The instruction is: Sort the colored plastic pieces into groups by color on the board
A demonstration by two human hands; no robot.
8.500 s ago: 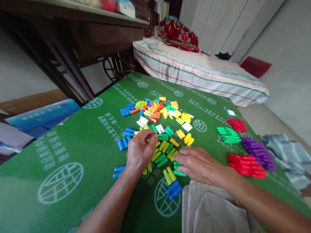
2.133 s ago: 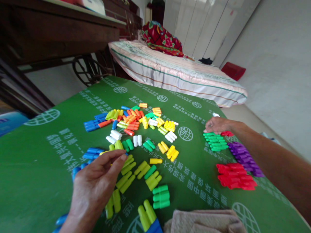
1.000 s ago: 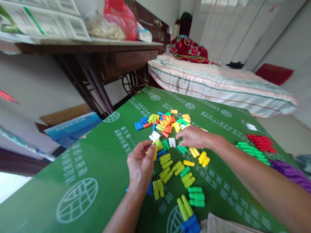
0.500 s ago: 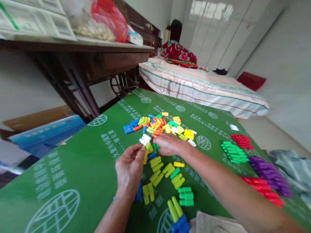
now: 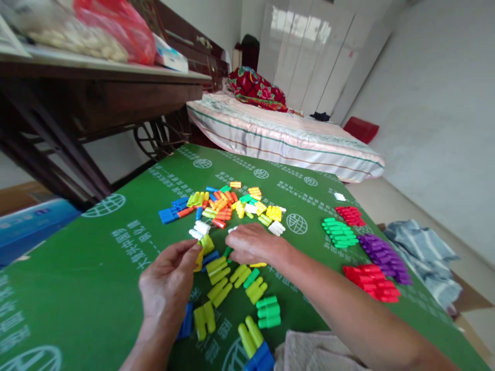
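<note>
In the head view, the left hand (image 5: 167, 281) at centre-left pinches narrowly at a yellow piece (image 5: 198, 260), grip unclear; the right hand (image 5: 253, 245), mid-frame, curls over a green piece (image 5: 228, 252), its hold hidden. Coloured pieces (image 5: 219, 292) lie mid-frame on a green tabletop (image 5: 88, 273) lettered 中国梦.

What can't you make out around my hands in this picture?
Head view: green piece beside the right hand, mostly covered by it; grip unclear.
Head view: yellow piece at the left hand, partly behind it; grip unclear.
Head view: beige cloth, cut off by the bottom edge.
</note>
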